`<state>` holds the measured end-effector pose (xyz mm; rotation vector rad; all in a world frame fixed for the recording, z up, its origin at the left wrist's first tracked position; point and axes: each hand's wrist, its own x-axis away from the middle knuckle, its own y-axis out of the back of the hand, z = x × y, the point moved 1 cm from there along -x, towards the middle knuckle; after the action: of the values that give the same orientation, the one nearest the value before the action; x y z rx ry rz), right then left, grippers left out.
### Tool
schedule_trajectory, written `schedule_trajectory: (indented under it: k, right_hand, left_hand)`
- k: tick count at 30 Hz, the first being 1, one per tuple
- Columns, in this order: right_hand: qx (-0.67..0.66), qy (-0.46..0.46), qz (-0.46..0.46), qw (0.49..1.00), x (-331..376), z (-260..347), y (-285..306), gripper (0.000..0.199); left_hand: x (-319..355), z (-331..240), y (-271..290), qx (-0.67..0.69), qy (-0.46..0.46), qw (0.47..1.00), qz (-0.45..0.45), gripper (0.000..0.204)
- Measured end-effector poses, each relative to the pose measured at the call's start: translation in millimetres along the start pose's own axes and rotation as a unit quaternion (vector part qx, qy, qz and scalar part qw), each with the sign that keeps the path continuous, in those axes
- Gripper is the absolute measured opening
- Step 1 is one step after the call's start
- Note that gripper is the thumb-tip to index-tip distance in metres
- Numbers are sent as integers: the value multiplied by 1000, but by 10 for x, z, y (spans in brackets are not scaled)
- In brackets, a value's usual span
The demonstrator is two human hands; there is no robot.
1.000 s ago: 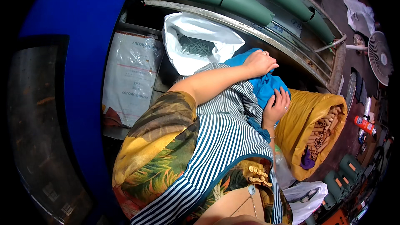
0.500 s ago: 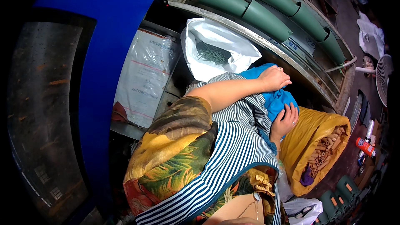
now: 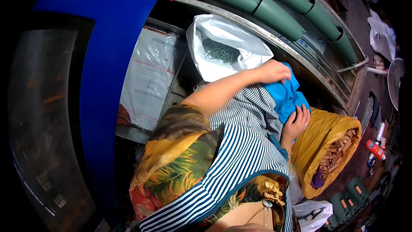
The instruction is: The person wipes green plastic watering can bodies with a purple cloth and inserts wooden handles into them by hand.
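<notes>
A bright blue cloth [image 3: 281, 92] lies bunched over my lap, on top of my striped apron [image 3: 240, 146]. My left hand [image 3: 274, 72] is just above the cloth's upper part, with its fingers curled together and slightly blurred. Whatever those fingers may hold is too small or hidden to make out. Against the cloth's lower right edge rests my right hand [image 3: 297, 123], its fingers spread and lying flat, with a ring on one of them. Close beyond my left forearm stands an open white sack [image 3: 253, 51] with thin dark green strips [image 3: 219, 51] inside.
A yellow sack [image 3: 313, 146] of short brown tubes [image 3: 334, 157] stands at my right. Ahead, a metal-rimmed trough [image 3: 240, 23] holds several green curved pieces [image 3: 279, 17]. Plastic-wrapped packages [image 3: 148, 77] and a blue machine panel [image 3: 116, 60] are on the left. A fan [image 3: 395, 77] stands far right.
My left hand has moved a little left and toward the white sack, and more of the blue cloth shows beneath it. My right hand stays nearly in place on the cloth.
</notes>
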<state>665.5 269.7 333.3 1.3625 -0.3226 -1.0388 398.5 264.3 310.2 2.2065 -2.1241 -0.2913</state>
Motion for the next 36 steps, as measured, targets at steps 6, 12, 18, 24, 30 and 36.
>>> schedule_trajectory:
  k: [6,12,18,24,30,36]
  right_hand:
    - [3,-1,4,1000,-42,27,-8,23]
    - [24,-5,13,1000,-31,12,12,24]
    - [56,-31,15,998,19,81,48,24]
    - [42,-19,38,998,-2,-45,-30,25]
    - [95,-85,36,991,253,-174,170,27]
    - [10,16,50,999,-422,637,175,34]
  left_hand:
    - [1934,885,1732,-55,175,883,-432,22]
    - [3573,1593,1939,151,260,727,-617,22]
    - [3671,2036,1883,374,269,557,-691,15]
    - [4309,2850,2180,-111,465,638,-604,31]
    - [3656,2460,2675,-342,610,340,-629,40]
    - [4741,2946,2369,133,534,467,-692,45]
